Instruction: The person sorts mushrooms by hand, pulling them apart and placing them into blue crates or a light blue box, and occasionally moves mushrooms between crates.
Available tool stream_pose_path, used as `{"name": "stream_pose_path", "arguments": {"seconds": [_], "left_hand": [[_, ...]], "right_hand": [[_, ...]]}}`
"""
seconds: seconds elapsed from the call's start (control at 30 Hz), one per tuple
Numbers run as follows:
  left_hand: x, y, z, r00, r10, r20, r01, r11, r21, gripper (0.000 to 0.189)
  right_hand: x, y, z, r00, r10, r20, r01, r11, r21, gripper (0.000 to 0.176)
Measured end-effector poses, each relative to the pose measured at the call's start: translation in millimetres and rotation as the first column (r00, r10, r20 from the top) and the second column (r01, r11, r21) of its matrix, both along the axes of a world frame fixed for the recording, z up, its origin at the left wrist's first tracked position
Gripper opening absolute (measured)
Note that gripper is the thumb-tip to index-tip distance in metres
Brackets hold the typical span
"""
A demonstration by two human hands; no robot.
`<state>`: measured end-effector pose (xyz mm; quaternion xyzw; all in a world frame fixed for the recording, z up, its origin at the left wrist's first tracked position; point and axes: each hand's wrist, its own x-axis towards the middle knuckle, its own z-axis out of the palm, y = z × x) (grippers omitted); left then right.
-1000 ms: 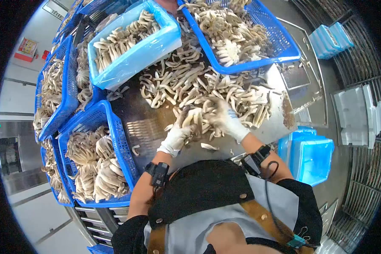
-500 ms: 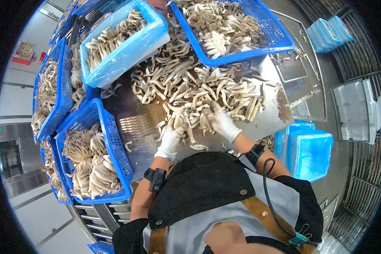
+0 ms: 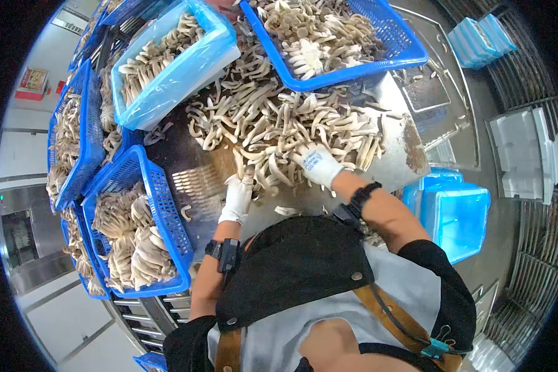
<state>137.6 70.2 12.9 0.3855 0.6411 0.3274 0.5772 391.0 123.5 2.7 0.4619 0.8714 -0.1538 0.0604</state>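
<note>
A loose pile of pale long-stemmed mushrooms (image 3: 266,118) lies on the metal table (image 3: 204,214). My left hand (image 3: 238,193), in a white glove, is at the near left edge of the pile, its fingers closed round some mushrooms. My right hand (image 3: 318,165), gloved too, reaches into the pile's near side with the back of the hand up; its fingertips are hidden among the mushrooms. Beyond the pile stands a blue basket (image 3: 359,75) of mushrooms. A lined box (image 3: 186,74) holding mushrooms is at the back left.
Blue baskets with mushroom clusters stand at the left, the nearest (image 3: 173,232) beside the table. Blue-lined boxes (image 3: 456,217) are at the right. White boxes (image 3: 524,155) and metal racks (image 3: 530,248) are farther right. A metal frame (image 3: 459,99) stands behind the table's right side.
My left hand has moved a little left, with its fingers now round mushrooms. My right hand has turned and pushed into the pile. The view has shifted slightly.
</note>
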Motion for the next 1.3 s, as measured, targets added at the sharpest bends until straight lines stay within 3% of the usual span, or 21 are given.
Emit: {"name": "stream_pose_path", "arguments": {"seconds": [0.17, 0.2, 0.23, 0.3, 0.37, 0.43, 0.5, 0.57, 0.6, 0.7, 0.77, 0.83, 0.9, 0.97, 1.0, 1.03, 1.1, 1.17, 1.2, 1.27, 1.3], "left_hand": [[15, -2, 45, 0.920, 0.294, 0.259, -0.293, 0.955, -0.044, 0.025], [14, -5, 38, 0.949, 0.274, 0.156, -0.270, 0.962, -0.043, 0.025], [17, -10, 25, 0.998, 0.040, 0.037, -0.045, 0.990, 0.133, 0.030], [29, -17, 1, 0.962, -0.220, -0.160, 0.268, 0.871, 0.411, 0.035], [47, -16, -36, 0.973, -0.220, 0.072, 0.176, 0.904, 0.389, 0.038], [55, -7, -31, 0.918, -0.036, 0.394, -0.026, 0.988, 0.150, 0.034], [65, 4, 0, 0.688, 0.326, 0.648, -0.270, 0.944, -0.188, 0.024], [80, 0, 31, 0.751, 0.188, 0.633, -0.116, 0.981, -0.154, 0.020], [74, 1, 28, 0.869, 0.010, 0.495, 0.025, 0.998, -0.064, 0.018], [66, 16, 21, 0.837, 0.280, 0.470, -0.220, 0.959, -0.180, 0.019], [59, 21, 19, 0.703, 0.380, 0.601, -0.302, 0.925, -0.231, 0.024], [57, 13, 3, 0.839, 0.082, 0.539, -0.075, 0.997, -0.035, 0.032], [65, 8, -29, 0.896, -0.105, 0.432, 0.029, 0.983, 0.179, 0.036], [47, 14, -41, 0.812, 0.187, 0.552, -0.169, 0.982, -0.083, 0.031], [70, 19, 26, 0.643, 0.379, 0.666, -0.321, 0.922, -0.216, 0.022], [56, 23, 9, 0.710, 0.326, 0.624, -0.291, 0.943, -0.162, 0.020], [40, 22, -16, 0.840, 0.155, 0.519, -0.147, 0.987, -0.057, 0.026], [43, 26, 2, 0.795, 0.237, 0.558, -0.252, 0.966, -0.052, 0.030], [42, 28, 13, 0.769, 0.276, 0.576, -0.303, 0.952, -0.051, 0.032], [36, 30, 28, 0.696, 0.255, 0.671, -0.288, 0.955, -0.065, 0.037], [37, 28, 33, 0.680, 0.255, 0.688, -0.287, 0.955, -0.071, 0.039]], "right_hand": [[10, 27, -15, 0.904, -0.266, -0.334, 0.169, 0.942, -0.291, 0.044], [10, 22, -12, 0.682, -0.461, -0.568, 0.154, 0.850, -0.504, 0.040], [10, 12, -7, 0.370, -0.645, -0.669, 0.054, 0.734, -0.677, 0.036], [-8, -5, 2, 0.483, -0.630, -0.608, 0.051, 0.713, -0.699, 0.039], [-31, -31, -4, 0.561, -0.515, -0.648, 0.184, 0.841, -0.509, 0.036], [-30, -28, -16, 0.189, -0.753, -0.630, 0.227, 0.658, -0.718, 0.034], [-29, -29, -4, 0.065, -0.860, -0.506, 0.244, 0.506, -0.827, 0.036], [-31, -34, 5, 0.392, -0.771, -0.502, 0.336, 0.628, -0.702, 0.039], [-33, -33, 6, 0.212, -0.828, -0.519, 0.262, 0.560, -0.786, 0.038], [-39, -24, 14, -0.313, -0.874, -0.371, -0.075, 0.413, -0.908, 0.038], [-31, -23, 26, -0.375, -0.864, -0.337, -0.058, 0.385, -0.921, 0.038], [-40, -25, 22, -0.455, -0.844, -0.283, -0.046, 0.340, -0.939, 0.036], [-46, -20, -32, -0.163, -0.794, -0.585, 0.114, 0.574, -0.811, 0.045], [-42, -15, -4, -0.083, -0.797, -0.599, 0.115, 0.589, -0.800, 0.051], [-33, -13, 28, -0.088, -0.835, -0.543, 0.099, 0.536, -0.839, 0.053], [-29, -14, 42, -0.089, -0.871, -0.484, 0.082, 0.478, -0.875, 0.054], [-22, -16, 0, 0.020, -0.769, -0.639, -0.018, 0.638, -0.770, 0.061], [12, -13, -8, 0.578, -0.578, -0.577, 0.204, 0.786, -0.583, 0.068], [35, -18, 6, 0.205, -0.740, -0.641, 0.337, 0.668, -0.663, 0.073], [82, -31, 25, -0.276, -0.760, -0.588, 0.513, 0.401, -0.759, 0.078], [89, -34, 21, -0.291, -0.764, -0.575, 0.565, 0.348, -0.748, 0.077]]}}
